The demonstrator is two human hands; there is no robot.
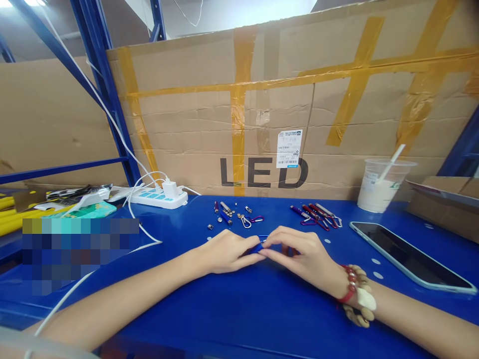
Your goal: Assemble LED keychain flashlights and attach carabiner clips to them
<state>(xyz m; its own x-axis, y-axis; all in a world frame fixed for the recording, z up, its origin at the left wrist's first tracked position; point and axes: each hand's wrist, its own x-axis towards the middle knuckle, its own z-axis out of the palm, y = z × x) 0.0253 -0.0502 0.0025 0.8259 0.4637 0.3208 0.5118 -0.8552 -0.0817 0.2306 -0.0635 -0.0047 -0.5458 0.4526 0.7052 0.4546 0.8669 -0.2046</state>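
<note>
Into the fine work, just above the blue table point(224, 319), near side of the loose parts! Gripping a small blue piece point(256, 247) between thumb and forefinger of the left hand point(224, 253), closed firmly by the look of it. Meeting it from the right with the right hand point(310, 254), thumb and forefinger pinched together on the right end of the same piece. Too covered by fingertips to read the fit there. Just beyond, showing a thin blue bar point(264, 237); hard to say whether attached.

Now for the likely dangers: losing the blue piece through a slip, with so little of it to hold. Perhaps skewing that end too, by pushing off-line at a half-hidden spot. Farther off, look at the loose scatter: tiny silver pieces point(219, 220), a blue tube point(226, 218), a silver carabiner point(245, 222), a purple carabiner point(257, 219). Easy to set something rolling with a stray knuckle. Beyond the right hand, mind the red tubes point(321, 214), prone to tangling by their clips. Farther right, a phone point(411, 257), and behind it a cup point(381, 187): spillable, but only by a wide swing.
</note>
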